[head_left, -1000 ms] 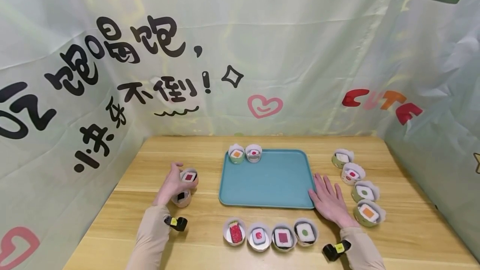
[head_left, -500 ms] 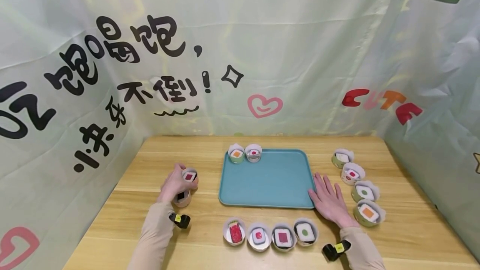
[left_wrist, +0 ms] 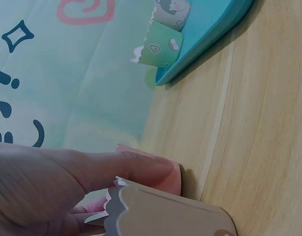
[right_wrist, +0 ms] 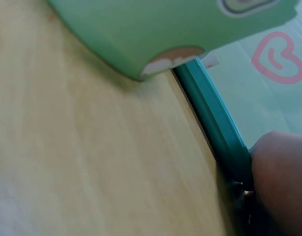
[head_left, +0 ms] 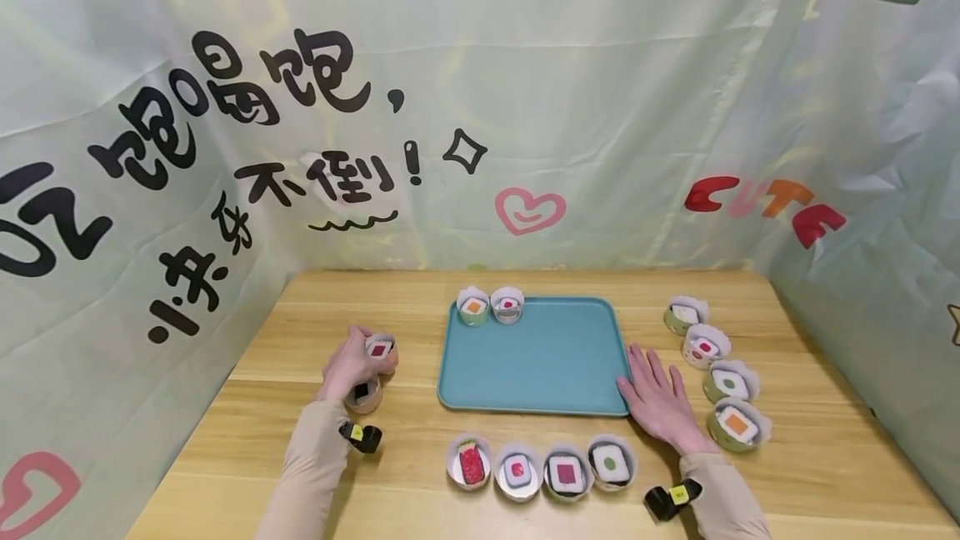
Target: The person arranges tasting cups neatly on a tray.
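On the left of the table, my left hand (head_left: pixel 347 367) grips a pink paper cup (head_left: pixel 387 363) holding a white toy sushi piece with a dark red square. In the left wrist view a finger lies along the side of that cup, partly hidden behind a brownish cup (left_wrist: pixel 170 214). That second cup stands just in front of the pink one and has a black piece in it. My right hand (head_left: pixel 660 402) lies spread with its fingers straight at the right edge of the blue tray (head_left: pixel 534 365), the thumb over its corner.
Two filled cups, one green (head_left: pixel 473 317) and one greyish (head_left: pixel 507 315), stand at the tray's back left corner. Several cups line the front, including one with a red piece (head_left: pixel 471 467). More cups run down the right side, the green one (head_left: pixel 727 440) nearest my right wrist.
My left hand has come slightly to the right and in closer round the pink cup. The right hand and the tray have stayed in place.
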Available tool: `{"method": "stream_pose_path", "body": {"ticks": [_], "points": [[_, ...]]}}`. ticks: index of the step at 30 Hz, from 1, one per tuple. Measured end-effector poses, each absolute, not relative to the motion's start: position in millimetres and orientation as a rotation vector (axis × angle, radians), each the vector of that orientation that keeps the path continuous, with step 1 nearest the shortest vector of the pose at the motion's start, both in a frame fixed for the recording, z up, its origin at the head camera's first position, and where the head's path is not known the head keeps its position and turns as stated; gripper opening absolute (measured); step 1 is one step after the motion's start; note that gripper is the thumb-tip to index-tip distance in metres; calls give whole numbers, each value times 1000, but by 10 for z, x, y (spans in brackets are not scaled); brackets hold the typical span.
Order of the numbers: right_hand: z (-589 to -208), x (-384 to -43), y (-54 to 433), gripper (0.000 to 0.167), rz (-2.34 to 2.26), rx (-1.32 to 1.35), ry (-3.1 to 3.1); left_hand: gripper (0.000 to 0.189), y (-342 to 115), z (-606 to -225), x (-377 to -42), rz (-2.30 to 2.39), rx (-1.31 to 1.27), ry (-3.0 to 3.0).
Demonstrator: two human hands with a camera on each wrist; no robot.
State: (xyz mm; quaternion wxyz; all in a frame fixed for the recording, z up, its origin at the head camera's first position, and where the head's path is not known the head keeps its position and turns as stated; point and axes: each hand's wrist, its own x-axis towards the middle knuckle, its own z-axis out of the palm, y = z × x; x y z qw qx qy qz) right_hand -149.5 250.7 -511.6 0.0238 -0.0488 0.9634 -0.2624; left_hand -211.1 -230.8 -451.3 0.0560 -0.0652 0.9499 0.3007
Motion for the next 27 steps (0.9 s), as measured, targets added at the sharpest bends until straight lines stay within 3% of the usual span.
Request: {"method": "stream_pose_path", "body": {"ticks": [27], "points": [[-5076,-1482,2489,66,-803,-149,2988,76,-2176,-4445,-2128,1270,-88,2922]]}}
